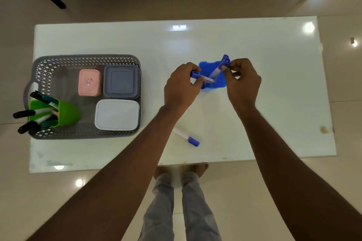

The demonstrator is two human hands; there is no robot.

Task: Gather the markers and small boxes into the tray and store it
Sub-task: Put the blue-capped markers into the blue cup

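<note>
Bare forearms (125, 154) reach over the white table (274, 55). Far left of the left hand (182, 86), one grey lattice tray (86, 57) holds three boxes: a pink box (89, 82), a grey box (121, 81) and a white box (117, 114). It also holds a green cup (67, 112) of black- and teal-capped markers (25, 113). The left hand grips one blue-capped marker (195, 74). The right hand (242, 82) pinches two upright markers (225, 60) in the blue cup (220, 82) between the hands. One loose marker (186, 136) lies nearer the person.

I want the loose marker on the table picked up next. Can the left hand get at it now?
Likely not yet: left hand grips another marker, though the loose marker lies uncovered.
</note>
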